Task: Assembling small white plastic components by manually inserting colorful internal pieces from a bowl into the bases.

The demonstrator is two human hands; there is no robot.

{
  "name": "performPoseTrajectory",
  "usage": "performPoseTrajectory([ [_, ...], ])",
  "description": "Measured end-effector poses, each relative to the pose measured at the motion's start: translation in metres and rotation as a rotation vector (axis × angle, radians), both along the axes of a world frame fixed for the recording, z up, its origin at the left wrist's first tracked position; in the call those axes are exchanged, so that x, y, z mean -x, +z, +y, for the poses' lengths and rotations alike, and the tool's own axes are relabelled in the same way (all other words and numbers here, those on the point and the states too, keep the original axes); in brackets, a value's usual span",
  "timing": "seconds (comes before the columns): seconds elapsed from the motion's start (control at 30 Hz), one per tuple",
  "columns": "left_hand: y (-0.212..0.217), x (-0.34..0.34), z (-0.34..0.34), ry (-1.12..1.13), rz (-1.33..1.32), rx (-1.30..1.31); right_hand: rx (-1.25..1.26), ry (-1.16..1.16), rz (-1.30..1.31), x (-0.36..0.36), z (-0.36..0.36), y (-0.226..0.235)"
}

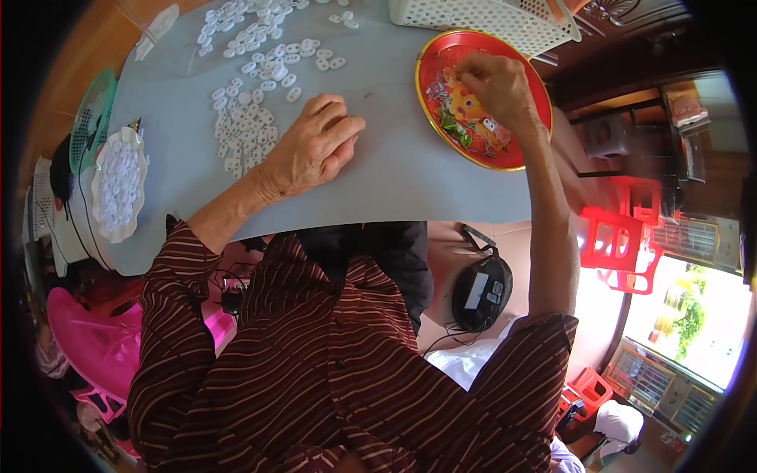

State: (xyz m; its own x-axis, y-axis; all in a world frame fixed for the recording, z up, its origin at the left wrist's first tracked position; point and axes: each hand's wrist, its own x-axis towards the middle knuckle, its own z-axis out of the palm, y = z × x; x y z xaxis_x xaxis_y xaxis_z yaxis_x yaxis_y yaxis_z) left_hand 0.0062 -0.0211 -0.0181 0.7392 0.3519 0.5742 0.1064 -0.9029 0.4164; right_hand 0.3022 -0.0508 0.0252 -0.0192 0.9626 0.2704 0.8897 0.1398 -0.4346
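- Small slivers [435, 89] lie loose in the red tray [473, 46] on the table's right side; too fine for you to sort by kind here.
- Your right hand [498, 87] is over the tray, thumb and fingertips drawn together in a pinch. Cannot tell whether a sliver sits between them.
- Step in hand, by judgement: picking a small piece out of the tray.
- Next move, by judgement: calls for a light fingertip grip on one sliver, apart from its neighbours.
- Your left hand [315, 146] is left of the tray, over the grey table [386, 185], fingers curled in toward the thumb. Cannot tell what, if anything, they pinch.
- Left of that hand: squarish white pieces [244, 130]; farther off, oval white pieces [276, 71], loosely spread.
- Far left edge of table: scalloped dish [143, 158] of white pieces.
- Beyond the tray: white perforated basket [473, 20].
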Motion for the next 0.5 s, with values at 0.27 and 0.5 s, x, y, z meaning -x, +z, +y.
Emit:
performPoseTrajectory([
  [0.27, 0.001, 0.000, 0.000, 0.002, 0.010, 0.013, 0.034, -0.011, -0.099, -0.005, 0.005, 0.010],
  [0.5, 0.002, -0.001, -0.002, 0.017, -0.005, -0.005, 0.054, -0.077, -0.291, 0.007, 0.007, 0.000],
])
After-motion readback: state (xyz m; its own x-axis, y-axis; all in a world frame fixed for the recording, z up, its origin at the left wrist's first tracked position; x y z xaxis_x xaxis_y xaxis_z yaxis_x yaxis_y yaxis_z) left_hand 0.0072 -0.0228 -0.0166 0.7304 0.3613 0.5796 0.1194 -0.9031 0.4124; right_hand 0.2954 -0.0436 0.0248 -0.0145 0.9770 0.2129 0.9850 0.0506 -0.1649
